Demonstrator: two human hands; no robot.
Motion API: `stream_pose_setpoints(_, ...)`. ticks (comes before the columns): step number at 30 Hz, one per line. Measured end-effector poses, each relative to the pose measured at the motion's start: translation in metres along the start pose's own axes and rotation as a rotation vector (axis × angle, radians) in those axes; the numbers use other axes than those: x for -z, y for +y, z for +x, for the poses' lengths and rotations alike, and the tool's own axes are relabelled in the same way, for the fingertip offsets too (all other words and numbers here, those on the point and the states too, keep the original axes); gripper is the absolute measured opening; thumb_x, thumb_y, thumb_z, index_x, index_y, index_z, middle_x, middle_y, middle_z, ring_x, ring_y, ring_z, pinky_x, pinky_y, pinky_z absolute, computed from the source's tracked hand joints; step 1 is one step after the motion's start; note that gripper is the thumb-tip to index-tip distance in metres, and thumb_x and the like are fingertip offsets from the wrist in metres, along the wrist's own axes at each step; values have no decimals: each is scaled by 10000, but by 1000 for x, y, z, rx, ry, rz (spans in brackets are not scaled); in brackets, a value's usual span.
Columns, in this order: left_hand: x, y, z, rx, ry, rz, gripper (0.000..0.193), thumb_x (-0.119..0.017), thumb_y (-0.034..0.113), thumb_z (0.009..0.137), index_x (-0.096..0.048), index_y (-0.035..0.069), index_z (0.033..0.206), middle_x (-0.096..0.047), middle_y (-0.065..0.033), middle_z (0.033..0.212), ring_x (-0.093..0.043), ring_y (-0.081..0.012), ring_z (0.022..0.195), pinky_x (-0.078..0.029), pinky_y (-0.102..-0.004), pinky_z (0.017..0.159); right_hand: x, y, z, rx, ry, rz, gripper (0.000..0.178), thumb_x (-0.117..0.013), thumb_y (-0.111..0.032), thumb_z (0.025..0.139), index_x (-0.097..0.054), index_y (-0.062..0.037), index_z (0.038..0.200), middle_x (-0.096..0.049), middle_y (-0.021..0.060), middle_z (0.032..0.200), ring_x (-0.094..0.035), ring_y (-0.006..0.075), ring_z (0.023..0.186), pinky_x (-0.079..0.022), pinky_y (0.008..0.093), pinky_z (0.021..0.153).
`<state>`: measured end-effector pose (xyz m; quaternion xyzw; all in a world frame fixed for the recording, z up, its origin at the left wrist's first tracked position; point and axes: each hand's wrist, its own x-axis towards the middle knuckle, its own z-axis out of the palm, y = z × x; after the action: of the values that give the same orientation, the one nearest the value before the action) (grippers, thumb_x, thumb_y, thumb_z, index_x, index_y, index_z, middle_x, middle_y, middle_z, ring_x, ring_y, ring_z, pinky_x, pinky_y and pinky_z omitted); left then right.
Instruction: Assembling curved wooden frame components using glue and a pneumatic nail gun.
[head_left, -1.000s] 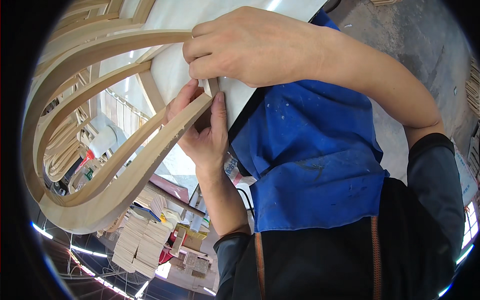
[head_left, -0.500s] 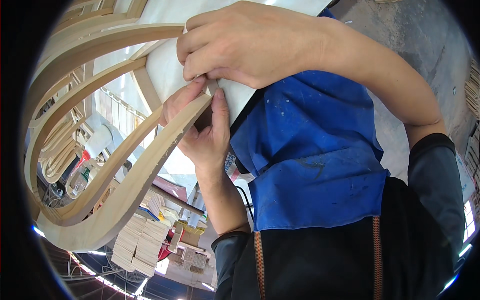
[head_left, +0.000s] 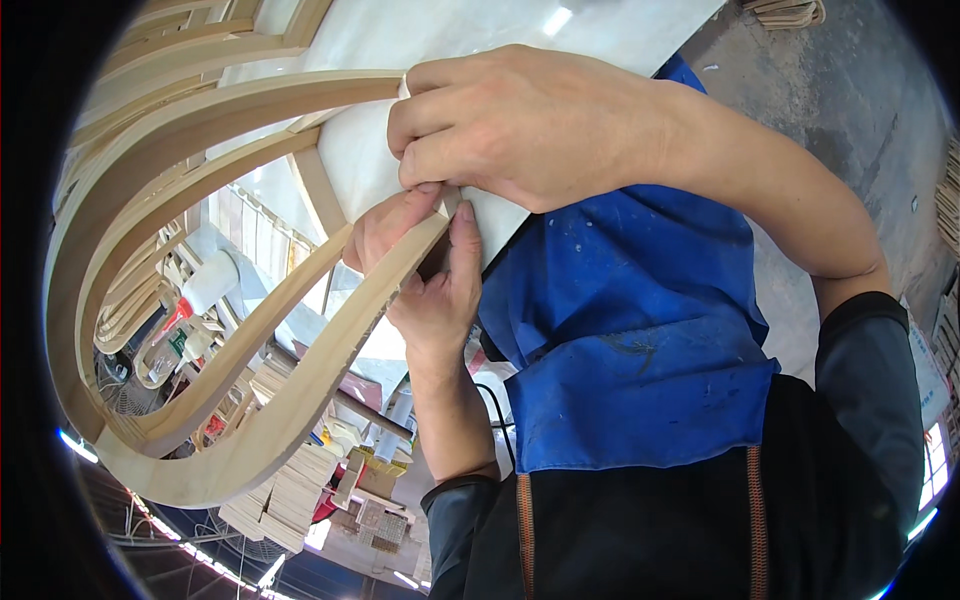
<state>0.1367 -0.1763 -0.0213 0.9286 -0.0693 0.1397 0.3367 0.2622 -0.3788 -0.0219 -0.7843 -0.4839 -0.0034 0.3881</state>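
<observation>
A pale, U-shaped bent wooden frame (head_left: 215, 468) stretches from my hands to the left, its rounded end far from them. My left hand (head_left: 435, 270) is closed around the end of its lower arm, with the thumb on the near side and the fingers partly behind the wood. Just above, my right hand (head_left: 535, 130) curls its fingers over the frame's end, where the upper arm meets it. Its fingertips come close to those of my left hand. Whatever lies under the right palm is hidden.
Behind the hands is a white tabletop (head_left: 365, 150). More wooden frames (head_left: 190, 50) stand at the upper left. Stacked wood pieces (head_left: 290, 490) lie at the lower left, and bent wood parts (head_left: 785, 12) rest on the concrete floor (head_left: 800, 110). A blue apron (head_left: 630, 320) hangs against me.
Both hands and the frame appear slightly lower and further right, as the surroundings shift in view too. The grip of each hand looks the same.
</observation>
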Motion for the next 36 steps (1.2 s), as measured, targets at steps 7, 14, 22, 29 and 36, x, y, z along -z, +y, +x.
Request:
stream_pose_setpoints(7, -3, -2, 1, -4, 12, -24, 374, -884, 86, 878, -742, 142, 1219, -771, -4, 1147, -681, -202, 1060, -391, -370, 1065, 1, 1, 0, -2, -26, 3, 123, -778, -29, 917, -749, -120, 994, -717, 9, 1115, -650, 208, 1046, -610, 336, 930)
stream_pose_setpoints(14, -4, -3, -1, 30, 21, -73, 396, -882, 89, 880, -730, 147, 1242, -777, 2, 1163, -682, -201, 1078, -386, -367, 1073, -2, 0, 1, -4, -7, 20, 128, -767, -11, 918, -748, -119, 984, -717, 9, 1114, -651, 201, 1039, -611, 335, 937)
stream_pose_setpoints(22, 2, -4, -3, 0, -81, -13, 439, -819, -44, 953, -651, 27, 1352, -700, -140, 1280, -697, -228, 1112, -561, -319, 994, 7, -13, -3, -2, 29, -87, 102, -773, -12, 895, -763, -109, 926, -726, 21, 1042, -683, 215, 1012, -618, 360, 929)
stream_pose_setpoints(29, -5, -5, -3, 57, 29, -88, 414, -880, 105, 883, -718, 149, 1262, -786, 2, 1181, -677, -205, 1089, -385, -365, 1089, 4, -5, -1, 8, 34, -71, 98, -768, -25, 896, -763, -110, 946, -720, 20, 1044, -687, 213, 987, -611, 362, 902)
stream_pose_setpoints(36, -4, -6, -5, 93, -5, -74, 403, -866, 106, 892, -716, 144, 1264, -789, -8, 1187, -678, -215, 1086, -382, -367, 1093, -4, -4, -12, 47, 344, 25, 112, -737, -57, 931, -753, -120, 1022, -717, 10, 1092, -708, 221, 955, -606, 354, 904)
